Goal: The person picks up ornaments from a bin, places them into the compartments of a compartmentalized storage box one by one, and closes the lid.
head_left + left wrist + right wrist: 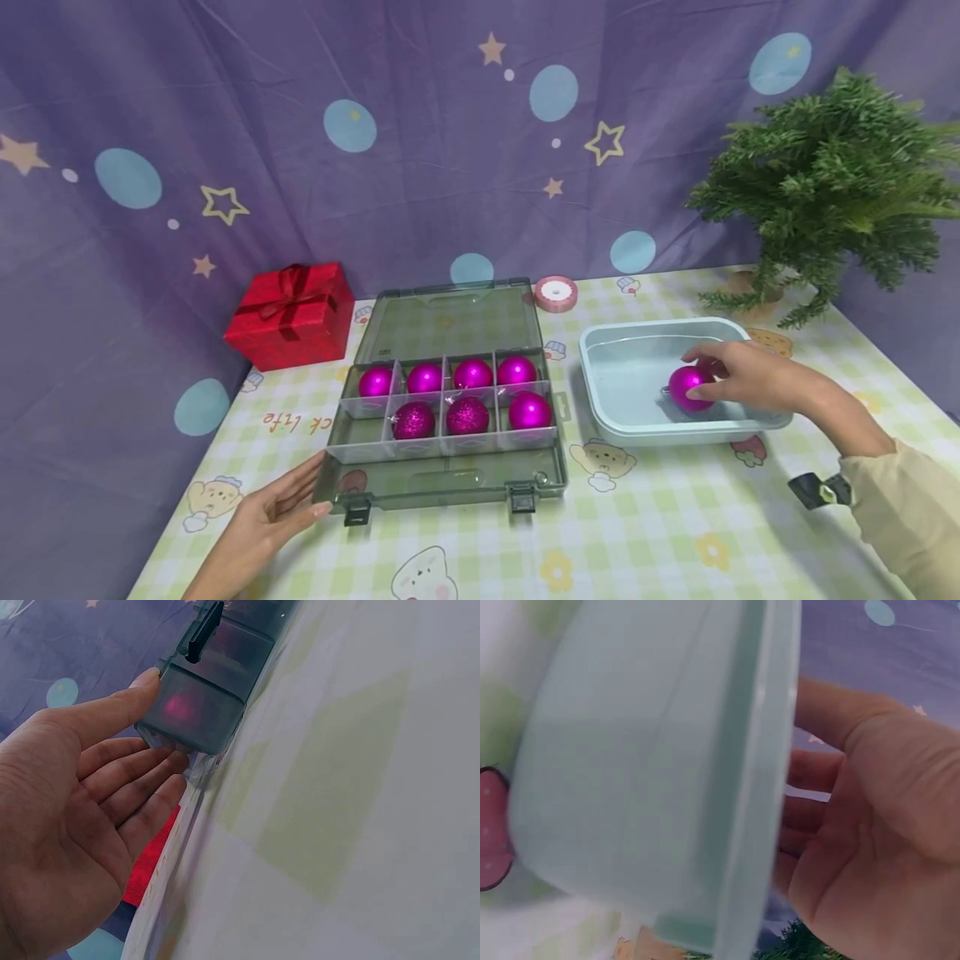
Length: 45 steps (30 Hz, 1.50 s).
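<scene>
In the head view, my right hand (750, 375) pinches a shiny magenta Christmas bauble (688, 388) between thumb and fingers, inside the pale blue plastic basin (630, 379). The basin's wall hides that bauble in the right wrist view. My left hand (266, 521) touches the front left corner of a clear grey compartment box (450, 479), thumb at the front and straight fingers along the side. The box lies with its lid (450, 321) folded back. Shiny baubles (424, 379) fill the back row; in front sit two glittery baubles (467, 416) and a shiny one (529, 411). The front-left compartment (356, 430) holds none.
A red gift box (292, 317) with a ribbon stands at the back left. Behind the lid's right corner lies a pink ribbon roll (556, 293). An artificial Christmas tree (832, 175) rises at the back right. A patterned cloth (480, 558) covers the table, with a purple curtain (435, 208) behind.
</scene>
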### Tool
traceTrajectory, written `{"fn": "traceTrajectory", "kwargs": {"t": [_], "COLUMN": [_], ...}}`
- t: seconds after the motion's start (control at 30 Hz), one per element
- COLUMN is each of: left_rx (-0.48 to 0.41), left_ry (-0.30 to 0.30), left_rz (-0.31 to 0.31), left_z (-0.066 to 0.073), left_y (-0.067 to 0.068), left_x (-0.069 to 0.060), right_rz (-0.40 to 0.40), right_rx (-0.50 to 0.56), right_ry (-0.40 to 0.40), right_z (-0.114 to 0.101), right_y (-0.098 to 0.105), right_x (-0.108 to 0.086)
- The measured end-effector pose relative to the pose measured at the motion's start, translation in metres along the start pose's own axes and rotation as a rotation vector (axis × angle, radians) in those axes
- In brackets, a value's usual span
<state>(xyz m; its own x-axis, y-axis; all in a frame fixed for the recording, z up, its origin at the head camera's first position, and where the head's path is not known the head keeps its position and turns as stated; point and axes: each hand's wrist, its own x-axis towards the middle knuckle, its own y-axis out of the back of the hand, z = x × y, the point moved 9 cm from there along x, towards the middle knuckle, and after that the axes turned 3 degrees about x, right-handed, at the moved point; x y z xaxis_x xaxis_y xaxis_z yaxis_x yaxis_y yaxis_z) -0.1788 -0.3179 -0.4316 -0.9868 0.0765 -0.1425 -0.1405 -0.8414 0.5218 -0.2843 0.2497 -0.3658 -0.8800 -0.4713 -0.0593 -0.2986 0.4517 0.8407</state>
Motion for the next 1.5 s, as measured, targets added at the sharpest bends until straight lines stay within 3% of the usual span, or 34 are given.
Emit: {"fn": "traceTrajectory", "kwargs": {"t": [0.2, 0.43, 0.9, 1.17, 1.5], "left_rx": [-0.002, -0.008, -0.002, 0.003, 0.005], "left_ry": [-0.004, -0.013, -0.036, -0.019, -0.035], "left_rz": [0.002, 0.005, 0.001, 0.005, 0.004], "left_z": [-0.001, 0.000, -0.001, -0.001, 0.000], "left_y": [0.000, 0.000, 0.000, 0.001, 0.001], "left_x": [0.000, 0.000, 0.000, 0.000, 0.000], "right_rz": [0.088, 0.159, 0.139, 0.127, 0.116], "right_rx": [0.043, 0.058, 0.205, 0.282, 0.346], "right_ry": [0.085, 0.129, 0.218, 0.300, 0.337], "right_z": [-0.020, -0.045, -0.090, -0.118, -0.144], "right_y": [0.014, 0.024, 0.014, 0.000, -0.019], "right_x": [0.002, 0.005, 0.032, 0.050, 0.078]}}
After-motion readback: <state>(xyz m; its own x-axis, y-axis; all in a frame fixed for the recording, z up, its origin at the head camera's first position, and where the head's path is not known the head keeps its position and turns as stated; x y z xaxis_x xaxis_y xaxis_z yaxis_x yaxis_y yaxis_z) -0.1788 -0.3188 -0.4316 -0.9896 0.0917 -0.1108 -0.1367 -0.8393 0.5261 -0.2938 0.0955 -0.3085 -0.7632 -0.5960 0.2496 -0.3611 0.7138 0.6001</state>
